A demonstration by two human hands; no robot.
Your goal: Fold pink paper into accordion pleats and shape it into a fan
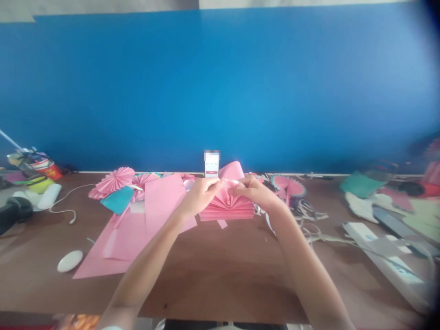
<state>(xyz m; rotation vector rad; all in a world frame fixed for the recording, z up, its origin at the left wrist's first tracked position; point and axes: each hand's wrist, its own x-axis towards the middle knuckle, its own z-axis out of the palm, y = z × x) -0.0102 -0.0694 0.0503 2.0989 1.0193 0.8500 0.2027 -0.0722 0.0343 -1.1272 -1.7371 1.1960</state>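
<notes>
- I see the pleated pink paper (233,214) at mid-counter, in front of a propped phone (211,169), its folds fanning from a gathered point.
- My left hand (203,195) seems to pinch its upper left edge, my right hand (260,192) its upper right; blur hides exactly how the fingertips sit.
- To do this well, I'd judge, I should draw the edges together evenly, press lightly so the creases stay crisp, and leave the gathered centre unstrained.
- A small pink scrap (222,224) lies just in front of the folds; I'd avoid catching it.
- Flat pink sheets (161,201) spread beside and under my left forearm, so a sweeping elbow could drag them.
- Tangled cables (304,211) and a power strip (385,263) crowd the counter (220,270) on my right.
- Finished-looking fans (115,182) and a white oval object (70,261) sit leftward, clear of the work.
</notes>
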